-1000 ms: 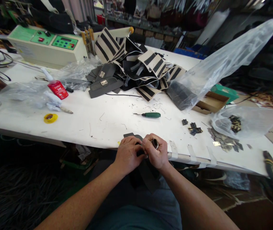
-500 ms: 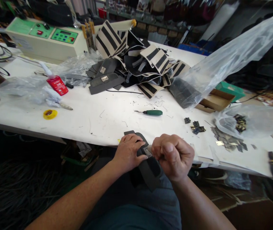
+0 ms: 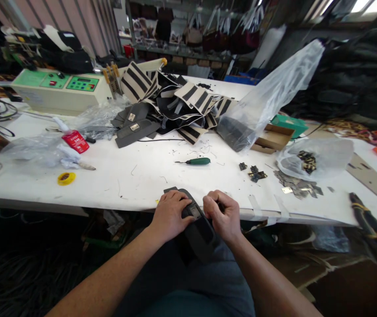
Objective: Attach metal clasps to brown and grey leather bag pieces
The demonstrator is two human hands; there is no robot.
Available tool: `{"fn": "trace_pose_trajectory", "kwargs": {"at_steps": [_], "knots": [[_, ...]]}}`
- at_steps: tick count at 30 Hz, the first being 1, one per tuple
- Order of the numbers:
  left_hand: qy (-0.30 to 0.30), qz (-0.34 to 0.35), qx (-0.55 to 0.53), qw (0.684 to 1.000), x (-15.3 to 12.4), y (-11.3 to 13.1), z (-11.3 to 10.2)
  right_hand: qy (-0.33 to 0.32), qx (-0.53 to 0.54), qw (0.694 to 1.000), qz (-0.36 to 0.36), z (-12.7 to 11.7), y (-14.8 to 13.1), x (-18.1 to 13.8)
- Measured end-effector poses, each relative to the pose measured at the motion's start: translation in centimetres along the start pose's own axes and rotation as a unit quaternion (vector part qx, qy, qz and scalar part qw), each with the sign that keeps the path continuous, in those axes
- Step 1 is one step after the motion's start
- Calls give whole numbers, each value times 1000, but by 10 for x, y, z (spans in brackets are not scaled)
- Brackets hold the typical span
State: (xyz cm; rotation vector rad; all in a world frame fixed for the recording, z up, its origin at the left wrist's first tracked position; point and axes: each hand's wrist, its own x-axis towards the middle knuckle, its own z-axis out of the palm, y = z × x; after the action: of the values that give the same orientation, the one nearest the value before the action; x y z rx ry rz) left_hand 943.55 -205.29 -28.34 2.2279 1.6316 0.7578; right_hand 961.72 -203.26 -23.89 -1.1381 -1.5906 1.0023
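Note:
A long dark grey flap piece [image 3: 202, 235], apparently of fabric or leather, lies over my lap against the front edge of the table. Set into its upper face is a small metal plate [image 3: 194, 214]. My left hand [image 3: 171, 213] grips the piece from the left, with the thumb beside the plate and the fingers across its upper end. Just right of the plate, my right hand [image 3: 224, 215] is closed in a fist. Something dark shows inside that fist, but I cannot make out what it is. A green-handled screwdriver [image 3: 198, 161] lies on the table ahead.
Small dark metal clasps [image 3: 256, 174] and flat metal plates [image 3: 299, 185] lie to the right, near a plastic bag of fittings [image 3: 307, 163]. Pliers [image 3: 368, 218] rest at the right edge. Striped pieces [image 3: 195, 97] are heaped behind. A red glue bottle [image 3: 76, 141] and yellow tape roll [image 3: 66, 178] sit left.
My right fist has turned and drawn slightly off the metal plate; the pale bit seen between them is out of sight. My left hand keeps its hold. The camera view has tilted up.

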Motion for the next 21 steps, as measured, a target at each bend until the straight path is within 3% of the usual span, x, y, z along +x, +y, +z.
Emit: {"fn": "trace_pose_trajectory", "kwargs": {"at_steps": [2, 4, 7, 9, 12, 16, 18, 21], "knots": [[5, 6, 6, 1000, 0, 1, 0, 15, -86, 994, 71, -20, 8, -17], [8, 12, 13, 1000, 0, 3, 1, -10, -134, 979, 155, -34, 25, -41], [9, 17, 24, 1000, -1, 6, 2, -86, -64, 961, 253, -38, 50, -75], [10, 18, 34, 999, -4, 9, 1, -109, -2, 954, 279, -37, 57, -85], [21, 26, 43, 999, -14, 12, -3, -161, 29, 944, 286, -48, 48, -75], [2, 50, -11, 999, -38, 12, -8, -310, -26, 919, 242, -82, 22, -33], [-39, 15, -55, 998, -49, 14, -9, -381, -86, 899, 198, -93, 13, -11], [-106, -102, -169, 975, -59, 19, -9, -427, -148, 879, 149, -94, 9, 15]]}}
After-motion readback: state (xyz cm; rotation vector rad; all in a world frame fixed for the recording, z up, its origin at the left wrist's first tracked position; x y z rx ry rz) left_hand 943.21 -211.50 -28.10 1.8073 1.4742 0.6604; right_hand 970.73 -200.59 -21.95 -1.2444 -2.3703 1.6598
